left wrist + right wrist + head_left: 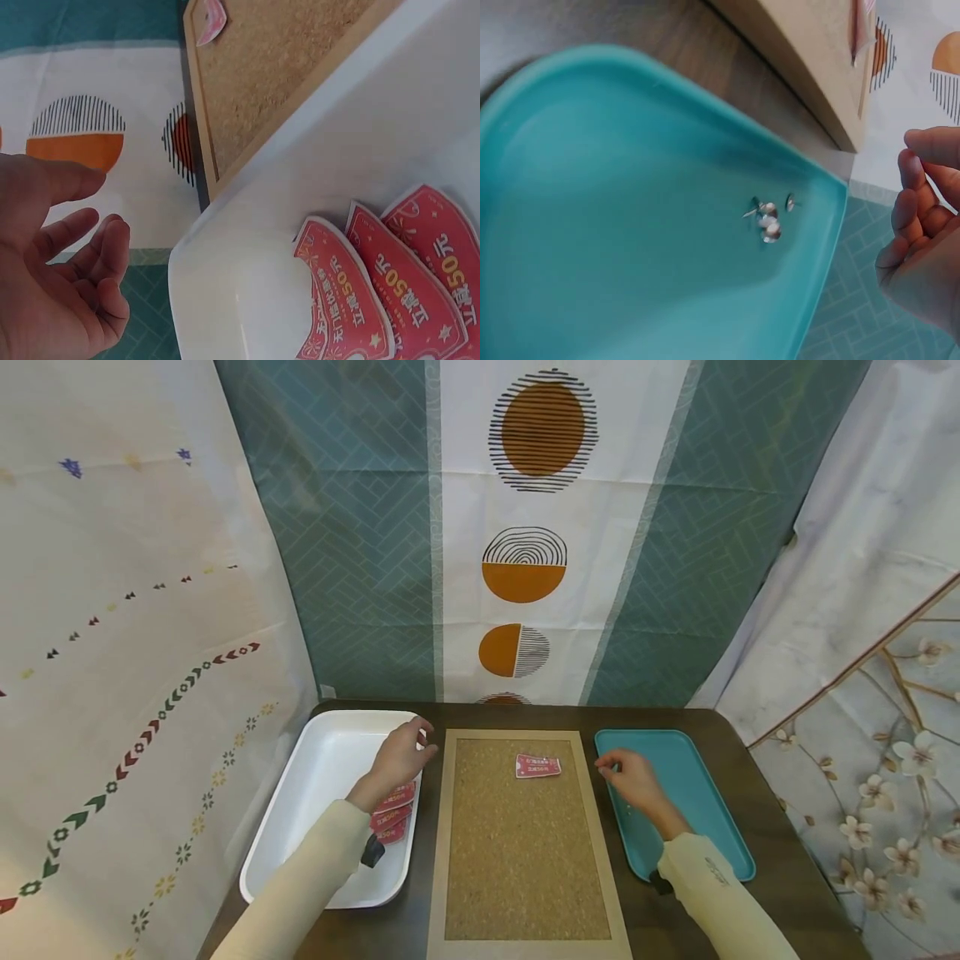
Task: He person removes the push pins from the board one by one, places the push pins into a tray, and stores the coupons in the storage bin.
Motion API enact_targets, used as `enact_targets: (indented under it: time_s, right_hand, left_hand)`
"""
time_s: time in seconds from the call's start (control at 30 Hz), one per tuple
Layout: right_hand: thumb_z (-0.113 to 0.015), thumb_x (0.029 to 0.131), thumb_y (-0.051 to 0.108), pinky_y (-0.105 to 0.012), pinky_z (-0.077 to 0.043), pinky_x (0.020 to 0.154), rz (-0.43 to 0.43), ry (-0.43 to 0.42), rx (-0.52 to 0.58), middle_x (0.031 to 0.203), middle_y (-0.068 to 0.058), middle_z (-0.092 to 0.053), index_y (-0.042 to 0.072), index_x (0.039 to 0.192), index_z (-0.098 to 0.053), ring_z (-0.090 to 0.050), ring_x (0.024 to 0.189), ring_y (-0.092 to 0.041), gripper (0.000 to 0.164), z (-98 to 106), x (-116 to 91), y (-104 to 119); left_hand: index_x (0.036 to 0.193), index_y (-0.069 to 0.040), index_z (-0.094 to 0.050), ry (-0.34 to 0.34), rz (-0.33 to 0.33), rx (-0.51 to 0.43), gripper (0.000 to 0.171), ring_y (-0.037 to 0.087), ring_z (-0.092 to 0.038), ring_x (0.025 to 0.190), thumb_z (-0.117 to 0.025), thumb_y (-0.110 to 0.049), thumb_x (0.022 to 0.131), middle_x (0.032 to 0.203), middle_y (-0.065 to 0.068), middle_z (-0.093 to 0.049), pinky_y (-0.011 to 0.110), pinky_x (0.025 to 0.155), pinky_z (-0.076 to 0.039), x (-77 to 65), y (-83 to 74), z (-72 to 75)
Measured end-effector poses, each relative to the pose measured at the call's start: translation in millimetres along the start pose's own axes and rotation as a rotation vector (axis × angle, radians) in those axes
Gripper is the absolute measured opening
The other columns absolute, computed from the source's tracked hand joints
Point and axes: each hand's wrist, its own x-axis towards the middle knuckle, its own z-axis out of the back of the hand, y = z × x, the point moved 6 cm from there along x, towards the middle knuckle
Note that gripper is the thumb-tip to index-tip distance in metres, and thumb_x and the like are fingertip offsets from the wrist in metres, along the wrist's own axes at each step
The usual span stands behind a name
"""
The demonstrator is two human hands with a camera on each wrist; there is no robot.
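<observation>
Dark wooden table [780,868] with patterned curtains hung behind and at both sides. Left hand [399,758] hovers over the inner edge of the white tray [315,793], fingers loosely spread and relaxed, grasping nothing; wrist view shows the palm empty. Red coupons [390,285] lie fanned in that tray at the hand's 6 o'clock, partly under the forearm in the head view. Right hand [633,779] sits over the near-left corner of the teal tray [705,810], fingers curled with tips drawn together; cannot tell if anything is pinched. Small metal thumbtacks [769,217] lie in a cluster on the teal tray, apart from the fingers. Between both trays lies the cork board [525,852]; one red coupon [537,766] rests near its 12 o'clock edge, at the right hand's 9 o'clock.
</observation>
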Motion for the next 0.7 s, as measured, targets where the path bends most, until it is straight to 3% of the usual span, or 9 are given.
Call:
enact_targets:
  time_s: [0.3,0.5,0.7]
  right_hand:
    - [-0.067,0.090,0.011,-0.033,-0.042,0.059,0.018,0.016,-0.020,0.088,-0.003,-0.069,0.005,0.101,-0.073,-0.052,0.067,-0.015,0.014,-8,10,17]
    - [-0.068,0.090,0.010,-0.035,-0.048,0.064,0.046,0.011,-0.004,0.085,-0.004,-0.069,0.006,0.097,-0.073,-0.058,0.072,-0.017,0.010,-17,14,29]
    - [-0.070,0.088,0.010,-0.038,-0.050,0.070,0.041,0.020,-0.010,0.088,-0.004,-0.070,0.006,0.094,-0.074,-0.061,0.078,-0.018,0.008,-30,16,34]
  left_hand:
    - [0.121,-0.007,-0.058,0.012,-0.025,-0.001,0.035,0.016,-0.055,0.073,-0.068,-0.017,0.090,0.088,0.003,-0.059,0.031,0.062,-0.046,4.8,-10.3,-20.5]
    - [0.120,-0.007,-0.058,0.048,-0.038,-0.022,0.033,0.017,-0.054,0.071,-0.068,-0.013,0.089,0.091,0.005,-0.061,0.030,0.058,-0.045,5.9,-25.9,-35.6]
    - [0.121,-0.006,-0.057,0.097,-0.064,-0.070,0.031,0.014,-0.055,0.066,-0.063,-0.013,0.091,0.089,0.002,-0.062,0.029,0.057,-0.045,11.0,-40.9,-61.4]
